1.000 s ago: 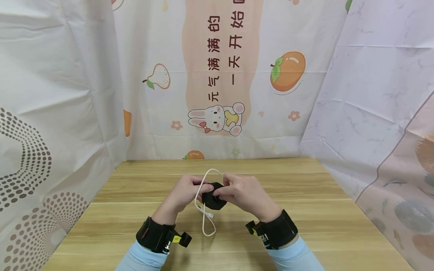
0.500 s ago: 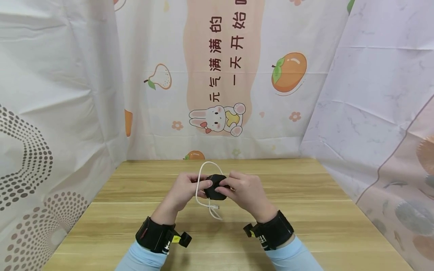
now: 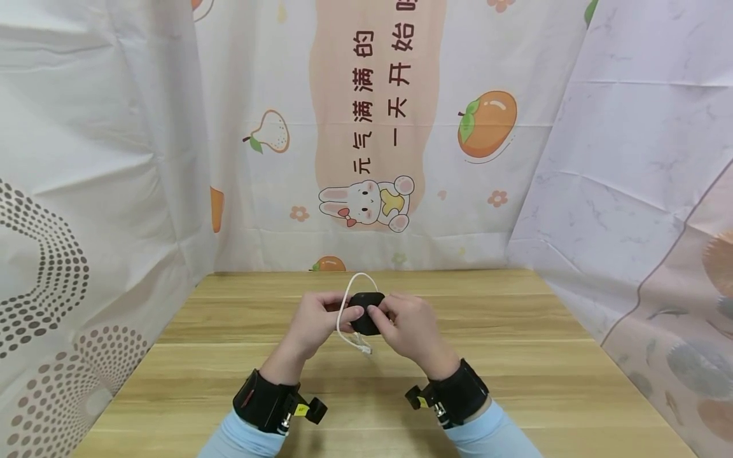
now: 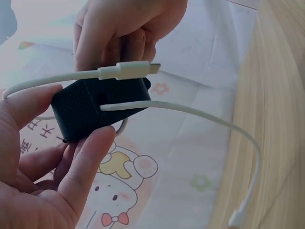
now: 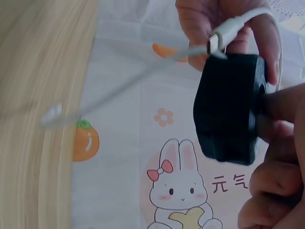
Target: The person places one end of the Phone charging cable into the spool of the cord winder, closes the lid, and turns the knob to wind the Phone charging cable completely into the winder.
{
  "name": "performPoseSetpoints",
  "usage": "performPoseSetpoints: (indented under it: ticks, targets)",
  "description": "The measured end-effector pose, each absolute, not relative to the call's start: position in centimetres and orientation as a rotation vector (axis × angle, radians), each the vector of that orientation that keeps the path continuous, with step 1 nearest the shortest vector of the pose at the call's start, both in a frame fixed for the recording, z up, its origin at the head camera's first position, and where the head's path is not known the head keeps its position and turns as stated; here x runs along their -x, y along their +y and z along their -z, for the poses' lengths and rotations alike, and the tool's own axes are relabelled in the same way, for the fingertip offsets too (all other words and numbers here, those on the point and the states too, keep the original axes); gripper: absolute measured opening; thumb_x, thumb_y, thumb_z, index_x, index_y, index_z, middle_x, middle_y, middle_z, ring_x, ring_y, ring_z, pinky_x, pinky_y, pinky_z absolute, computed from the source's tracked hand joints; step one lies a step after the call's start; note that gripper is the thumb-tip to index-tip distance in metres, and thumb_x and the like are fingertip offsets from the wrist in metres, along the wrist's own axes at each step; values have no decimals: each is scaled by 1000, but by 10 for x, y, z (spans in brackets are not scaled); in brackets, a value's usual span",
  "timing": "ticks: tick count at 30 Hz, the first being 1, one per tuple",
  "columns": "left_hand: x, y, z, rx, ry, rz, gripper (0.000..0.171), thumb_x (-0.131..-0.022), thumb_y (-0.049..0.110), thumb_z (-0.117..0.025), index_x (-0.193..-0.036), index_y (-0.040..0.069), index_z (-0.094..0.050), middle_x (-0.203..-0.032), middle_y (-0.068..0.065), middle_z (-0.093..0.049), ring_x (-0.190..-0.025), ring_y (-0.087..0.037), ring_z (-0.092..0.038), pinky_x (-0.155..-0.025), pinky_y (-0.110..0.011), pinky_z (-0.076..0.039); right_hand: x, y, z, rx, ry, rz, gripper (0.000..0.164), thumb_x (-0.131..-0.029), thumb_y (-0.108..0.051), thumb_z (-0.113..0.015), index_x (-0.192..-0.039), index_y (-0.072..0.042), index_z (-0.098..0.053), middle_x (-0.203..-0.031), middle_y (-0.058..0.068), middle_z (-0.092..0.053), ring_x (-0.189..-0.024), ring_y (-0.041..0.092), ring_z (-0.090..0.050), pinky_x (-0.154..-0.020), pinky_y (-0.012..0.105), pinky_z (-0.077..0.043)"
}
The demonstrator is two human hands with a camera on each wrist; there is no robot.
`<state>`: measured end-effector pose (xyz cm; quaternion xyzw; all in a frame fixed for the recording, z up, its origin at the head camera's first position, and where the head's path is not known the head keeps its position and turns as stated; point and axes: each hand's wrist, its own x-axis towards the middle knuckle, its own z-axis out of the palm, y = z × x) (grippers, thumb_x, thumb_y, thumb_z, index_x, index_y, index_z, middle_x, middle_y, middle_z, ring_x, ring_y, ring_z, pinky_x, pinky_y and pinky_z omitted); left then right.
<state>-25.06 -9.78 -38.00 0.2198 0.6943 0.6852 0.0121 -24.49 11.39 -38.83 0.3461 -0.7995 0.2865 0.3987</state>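
Note:
A small black case [image 3: 364, 304] with cut corners is held up above the table between both hands. My left hand [image 3: 312, 321] grips its left side, thumb on the near face. At its right side my right hand [image 3: 409, 327] pinches it, the thumb against the face and the other fingers curled. A white charging cable [image 3: 342, 318] loops over the case and hangs below it. In the left wrist view one cable strand enters an opening in the case, and a metal-tipped connector [image 4: 131, 70] lies across its top. Another white plug [image 5: 51, 114] dangles, blurred, in the right wrist view.
A wood-grain table [image 3: 366, 407] lies beneath the hands. A printed curtain [image 3: 258, 191] hangs behind its far edge, with more cloth on the left [image 3: 114, 159] and right [image 3: 618, 159]. Each wrist wears a black strap with a small camera.
Both hands have lifted the case slightly away from me and turned it a little. My right fingers have shifted from its middle to its right edge. The hanging cable loop is now shorter.

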Motion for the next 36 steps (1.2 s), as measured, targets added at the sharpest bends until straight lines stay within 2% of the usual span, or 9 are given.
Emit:
performPoseSetpoints:
  ticks: [8, 14, 23, 28, 36]
  targets:
    - [249, -97, 381, -713, 2202, -2158, 32, -89, 9, -79, -115, -7, -73, -96, -21, -74, -85, -29, -74, -73, -55, -59, 242, 110, 386, -787, -2144, -1043, 40, -91, -5, -72, -58, -19, -56, -53, -16, -35, -46, 0, -32, -43, 20, -27]
    - [248, -97, 381, -689, 2205, -2170, 33, -89, 11, -80, -116, -7, -73, -97, -21, -74, -85, -29, -74, -71, -48, -61, 240, 109, 384, -749, -2195, -1142, 37, -93, -6, -72, -60, -17, -61, -52, -17, -37, -45, 0, -33, -42, 21, -28]
    - [252, -100, 381, -642, 2221, -2155, 33, -89, 13, -81, -115, -7, -73, -97, -19, -74, -85, -26, -73, -68, -38, -62, 240, 108, 384, -733, -2211, -979, 25, -88, -15, -80, -65, -16, -70, -55, -17, -46, -48, 0, -41, -43, 21, -36]
    - [254, -101, 381, -649, 2237, -2136, 32, -89, 13, -80, -113, -7, -74, -96, -19, -74, -83, -26, -73, -67, -38, -62, 239, 110, 382, -753, -2196, -945, 20, -88, -15, -81, -70, -16, -74, -56, -17, -46, -50, 0, -41, -44, 21, -36]
    - [252, -105, 377, -598, 2241, -2139, 34, -90, 13, -79, -115, -8, -72, -97, -18, -73, -82, -25, -73, -69, -45, -62, 240, 119, 375, -823, -2098, -1032, 7, -90, -10, -78, -84, -11, -77, -59, -15, -49, -49, 1, -41, -43, 20, -35]
